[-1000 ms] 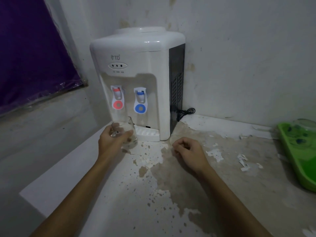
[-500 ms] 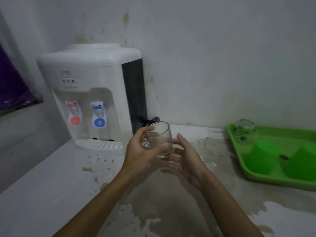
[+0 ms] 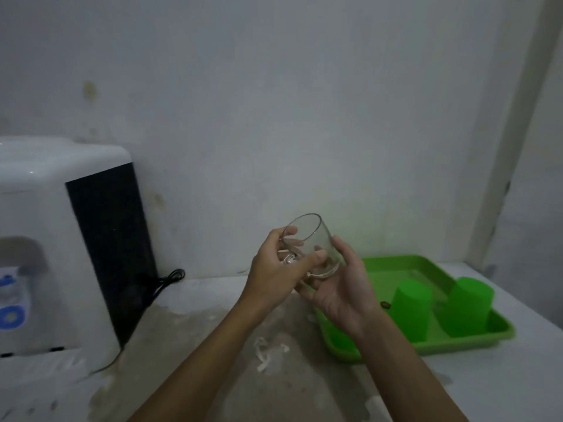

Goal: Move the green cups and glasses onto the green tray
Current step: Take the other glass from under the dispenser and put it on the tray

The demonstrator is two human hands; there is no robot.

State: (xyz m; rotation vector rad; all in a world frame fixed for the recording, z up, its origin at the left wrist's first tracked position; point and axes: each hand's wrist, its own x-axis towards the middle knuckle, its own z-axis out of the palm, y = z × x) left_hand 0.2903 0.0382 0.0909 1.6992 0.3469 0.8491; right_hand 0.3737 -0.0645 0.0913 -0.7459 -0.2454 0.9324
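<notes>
White water dispenser (image 3: pixel 54 254), glossy plastic, black side panel, cut off at left edge. Worn, stained surface (image 3: pixel 213 345). Green tray (image 3: pixel 475 342), smooth plastic, rectangular, rimmed; near corner hidden behind right forearm. Two green cups (image 3: pixel 411 312) upside-down on tray, tapered. Clear glass (image 3: pixel 313 245), cylindrical, tilted, in air left of tray. Left hand (image 3: pixel 274 269) grips its side; right hand (image 3: pixel 344 287) cradles base, fingers half-curled.

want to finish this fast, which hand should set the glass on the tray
Right. The right hand cups the glass from below on the side nearest the green tray; the left hand would have to cross over.
</notes>
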